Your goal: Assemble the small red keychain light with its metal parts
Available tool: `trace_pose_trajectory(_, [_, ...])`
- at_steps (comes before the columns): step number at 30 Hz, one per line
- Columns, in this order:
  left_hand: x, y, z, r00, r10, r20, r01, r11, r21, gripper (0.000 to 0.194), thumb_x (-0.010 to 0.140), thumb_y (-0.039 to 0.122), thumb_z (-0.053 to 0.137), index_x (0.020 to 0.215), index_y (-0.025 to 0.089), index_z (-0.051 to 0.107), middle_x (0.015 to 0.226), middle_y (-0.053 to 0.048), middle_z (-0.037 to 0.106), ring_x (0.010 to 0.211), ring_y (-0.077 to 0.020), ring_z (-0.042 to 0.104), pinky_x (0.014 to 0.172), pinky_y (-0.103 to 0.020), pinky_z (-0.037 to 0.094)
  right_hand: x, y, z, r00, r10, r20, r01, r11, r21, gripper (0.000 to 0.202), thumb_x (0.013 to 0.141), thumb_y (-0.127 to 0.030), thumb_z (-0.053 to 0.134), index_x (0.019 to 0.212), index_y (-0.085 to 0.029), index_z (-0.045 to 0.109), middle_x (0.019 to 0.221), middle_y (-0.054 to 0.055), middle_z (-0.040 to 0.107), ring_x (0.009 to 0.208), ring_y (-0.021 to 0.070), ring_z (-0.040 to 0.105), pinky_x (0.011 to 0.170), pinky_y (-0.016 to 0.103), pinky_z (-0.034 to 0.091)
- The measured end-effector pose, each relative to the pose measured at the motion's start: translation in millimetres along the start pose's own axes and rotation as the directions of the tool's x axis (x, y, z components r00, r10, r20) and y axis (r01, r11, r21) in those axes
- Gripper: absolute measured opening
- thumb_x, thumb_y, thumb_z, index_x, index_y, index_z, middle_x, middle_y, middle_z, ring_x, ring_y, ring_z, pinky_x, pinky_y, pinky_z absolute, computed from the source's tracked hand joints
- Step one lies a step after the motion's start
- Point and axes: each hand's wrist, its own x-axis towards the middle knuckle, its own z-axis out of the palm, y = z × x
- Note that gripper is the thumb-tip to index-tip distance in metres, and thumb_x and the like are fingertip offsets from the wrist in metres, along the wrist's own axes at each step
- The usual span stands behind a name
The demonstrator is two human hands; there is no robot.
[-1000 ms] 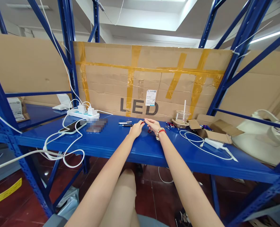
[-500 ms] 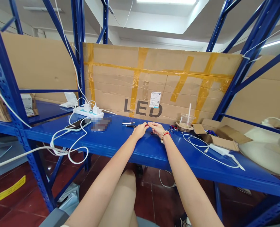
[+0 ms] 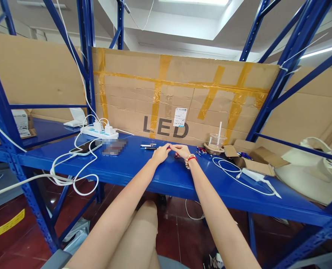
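Observation:
My left hand [image 3: 161, 153] and my right hand [image 3: 182, 151] meet above the blue tabletop, fingertips pinched together. Between them shows a small red piece [image 3: 169, 148], mostly hidden by the fingers, its kind too small to make out. Another small red item [image 3: 177, 155] lies under my right palm, partly covered. Just left of my left hand are a silver pen [image 3: 148, 145] and a black pen [image 3: 150, 148], side by side. To the right of my right hand sit several small red and blue items with metal parts [image 3: 201, 151].
A plastic cup with a straw [image 3: 217, 141] stands in a carton holder at the back right. Beyond it are an open cardboard box [image 3: 254, 166] and a white cable [image 3: 227, 171]. At left lie a phone [image 3: 86, 147] and a power strip [image 3: 89, 133]. A cardboard wall [image 3: 126, 101] closes the back.
The whole view has shifted slightly, so everything appears a little farther left. My hands stay together with fingertips pinched; the grip looks nearly the same.

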Motion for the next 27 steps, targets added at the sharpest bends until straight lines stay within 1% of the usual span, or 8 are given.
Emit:
trace_pose_trajectory(2, [2.1, -1.2, 1.0, 1.0, -0.028, -0.014, 0.028, 1.0, 0.011, 0.032, 0.088, 0.035, 0.032, 0.117, 0.031, 0.043, 0.109, -0.003, 0.059, 0.102, -0.0227, 0.053, 0.081, -0.033, 0.042, 0.3, -1.0, 0.9, 1.0, -0.01, 0.029, 0.011, 1.0, -0.001, 0.033, 0.06, -0.034, 0.071, 0.087, -0.015, 0.069, 0.052, -0.001, 0.058, 0.039, 0.0031, 0.043, 0.035, 0.013, 0.036])
trace_pose_trajectory(5, [3.9, -2.6, 1.8, 0.997, -0.065, -0.036, 0.066, 0.998, 0.024, 0.033, 0.088, 0.033, 0.032, 0.118, 0.03, 0.044, 0.111, -0.003, 0.058, 0.104, -0.0217, 0.052, 0.083, -0.032, 0.041, 0.9, -1.5, 2.6, 0.997, -0.029, 0.068, 0.029, 1.0, 0.0, 0.03, 0.064, -0.031, 0.069, 0.09, -0.017, 0.068, 0.072, 0.002, 0.065, 0.043, 0.0032, 0.049, 0.033, 0.012, 0.035])
trace_pose_trajectory(9, [3.7, -2.8, 1.6, 0.994, -0.101, -0.051, 0.103, 0.994, 0.036, 0.031, 0.087, 0.032, 0.031, 0.111, 0.027, 0.05, 0.109, -0.005, 0.059, 0.102, -0.0221, 0.053, 0.081, -0.032, 0.042, 0.0, -2.4, 5.4, 0.995, -0.038, 0.088, 0.039, 0.999, -0.012, 0.029, 0.067, -0.025, 0.067, 0.095, -0.018, 0.067, 0.092, 0.005, 0.064, 0.045, 0.0026, 0.051, 0.032, 0.011, 0.035])
trace_pose_trajectory(12, [2.5, -1.7, 0.8, 0.991, -0.124, -0.057, 0.126, 0.991, 0.041, 0.029, 0.087, 0.03, 0.032, 0.108, 0.026, 0.052, 0.107, -0.005, 0.06, 0.1, -0.0217, 0.053, 0.079, -0.032, 0.042, -1.4, -3.3, 7.4, 0.995, -0.034, 0.094, 0.037, 0.999, -0.025, 0.031, 0.068, -0.021, 0.066, 0.099, -0.018, 0.065, 0.101, 0.006, 0.062, 0.045, 0.002, 0.052, 0.032, 0.011, 0.036])
trace_pose_trajectory(15, [1.1, -0.3, 0.0, 0.988, -0.141, -0.058, 0.144, 0.989, 0.041, 0.029, 0.087, 0.029, 0.032, 0.108, 0.027, 0.052, 0.106, -0.005, 0.06, 0.099, -0.021, 0.054, 0.079, -0.031, 0.042, -1.6, -3.5, 8.5, 0.995, -0.025, 0.098, 0.028, 0.999, -0.034, 0.032, 0.069, -0.021, 0.065, 0.101, -0.019, 0.064, 0.104, 0.006, 0.061, 0.046, 0.0021, 0.053, 0.031, 0.01, 0.035])
trace_pose_trajectory(20, [-1.4, 1.3, -0.6, 0.988, -0.143, -0.055, 0.145, 0.989, 0.041, 0.028, 0.087, 0.029, 0.03, 0.104, 0.027, 0.053, 0.104, -0.004, 0.061, 0.096, -0.0199, 0.055, 0.078, -0.03, 0.042, -0.8, -2.7, 8.6, 0.994, 0.009, 0.107, -0.006, 0.999, -0.034, 0.033, 0.069, -0.022, 0.065, 0.102, -0.019, 0.063, 0.103, 0.006, 0.062, 0.046, 0.0022, 0.053, 0.032, 0.01, 0.036])
trace_pose_trajectory(27, [-2.8, 2.3, -0.6, 0.987, -0.153, -0.054, 0.156, 0.986, 0.061, 0.027, 0.087, 0.028, 0.03, 0.097, 0.024, 0.055, 0.099, -0.006, 0.062, 0.092, -0.0196, 0.057, 0.076, -0.03, 0.043, -3.6, -4.3, 11.4, 0.99, 0.065, 0.125, -0.064, 0.998, -0.011, 0.033, 0.074, -0.022, 0.06, 0.107, -0.019, 0.06, 0.105, 0.007, 0.061, 0.044, 0.002, 0.053, 0.032, 0.01, 0.036])
